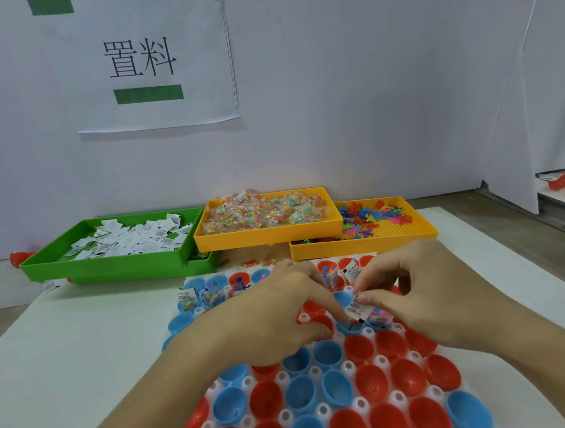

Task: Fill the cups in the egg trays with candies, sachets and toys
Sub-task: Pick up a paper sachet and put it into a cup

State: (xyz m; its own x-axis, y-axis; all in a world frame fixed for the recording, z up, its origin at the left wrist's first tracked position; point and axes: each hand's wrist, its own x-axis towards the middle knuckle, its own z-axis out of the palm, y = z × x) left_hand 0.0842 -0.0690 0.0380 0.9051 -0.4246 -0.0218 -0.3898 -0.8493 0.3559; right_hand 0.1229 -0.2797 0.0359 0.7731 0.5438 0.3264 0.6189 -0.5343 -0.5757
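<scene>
Sachet of white printed paper (357, 309), pinched in the right hand (423, 291), hangs long-axis-down just above a blue plastic cup (349, 327) mid-tray, where the left hand's (281, 314) curled fingers steady it.

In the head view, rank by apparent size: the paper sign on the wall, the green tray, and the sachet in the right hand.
1. Paper sign, largest.
2. Green tray, somewhat smaller, though it lies nearer the camera than the sign, so their true order is unsure.
3. Sachet, pinched by the right hand, plainly smallest.
</scene>
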